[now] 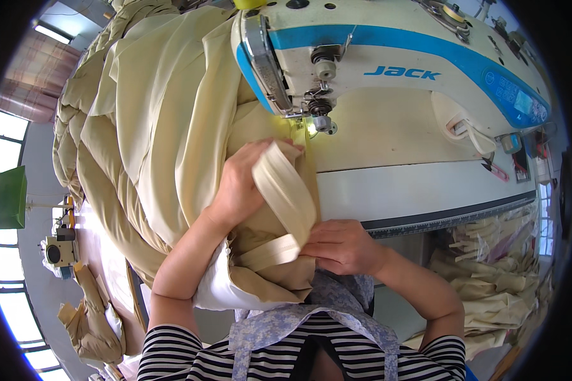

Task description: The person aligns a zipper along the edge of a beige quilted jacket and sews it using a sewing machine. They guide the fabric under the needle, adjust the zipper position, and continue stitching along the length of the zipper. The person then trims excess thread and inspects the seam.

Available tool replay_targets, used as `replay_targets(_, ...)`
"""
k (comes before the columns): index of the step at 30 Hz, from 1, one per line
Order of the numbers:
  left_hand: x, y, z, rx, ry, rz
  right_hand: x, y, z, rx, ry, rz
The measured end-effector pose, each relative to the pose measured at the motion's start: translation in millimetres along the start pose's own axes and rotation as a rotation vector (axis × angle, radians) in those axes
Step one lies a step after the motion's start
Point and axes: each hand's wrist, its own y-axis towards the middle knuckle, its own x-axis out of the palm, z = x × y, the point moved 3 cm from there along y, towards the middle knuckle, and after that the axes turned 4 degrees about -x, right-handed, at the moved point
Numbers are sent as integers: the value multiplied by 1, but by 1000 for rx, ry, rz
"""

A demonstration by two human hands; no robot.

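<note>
A white and blue sewing machine (388, 76) stands in front of me, its lamp lighting the needle area. Beige cloth (171, 120) lies in folds to the left of the machine and runs under its presser foot. My left hand (245, 178) presses on the cloth just before the foot, fingers partly hidden behind a pale cream fabric strip (286, 190). That strip loops up from near the needle and bends down toward my lap. My right hand (343, 246) is closed in a pinch on the strip at its lower right bend.
A measuring rule (451, 214) runs along the table's front edge. Small pink-handled snips (496, 170) lie at the table's right. Piles of beige cloth (489, 279) sit below right, and more beige pieces (92, 324) lie at lower left. A green box-like object (9, 198) stands at far left.
</note>
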Motion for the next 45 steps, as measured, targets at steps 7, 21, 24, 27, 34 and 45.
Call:
replay_targets(7,27,-4,-11,513,576,-50,10,-4,3,19,86,52)
replay_targets(21,12,30,-44,534,608,-51,-4,29,25,91,-74,-8)
replay_targets(24,8,39,-48,584,552,-26,-8,40,31,137,-88,-29)
replay_targets(27,1,39,-49,547,490,-67,-4,44,16,51,-143,-19)
replay_targets(34,-88,-1,-38,-270,893,7,35,21,-44,277,241,-466)
replay_targets(45,-118,-66,-30,-230,1529,-639,93,42,-119,-210,713,-451)
